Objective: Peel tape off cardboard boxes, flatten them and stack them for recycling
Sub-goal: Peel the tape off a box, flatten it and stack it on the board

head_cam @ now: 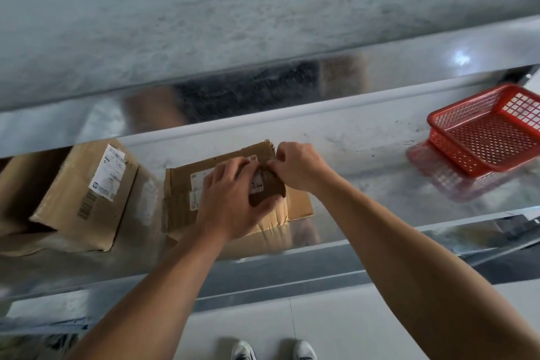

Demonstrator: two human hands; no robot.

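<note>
A small, creased cardboard box (181, 202) with white labels lies on the shiny metal table (365, 161) in the middle. My left hand (230, 199) rests on top of the box, thumb curled under a strip of brown tape (270, 188). My right hand (298, 166) pinches the far end of that tape near the box's back right corner. A larger cardboard box (73, 199) with a white shipping label stands at the left, apart from both hands.
A red plastic mesh basket (485, 131) sits at the table's far right. A grey wall rises behind the table. The table's front edge runs below the boxes, with tiled floor and my shoes (274, 351) beneath.
</note>
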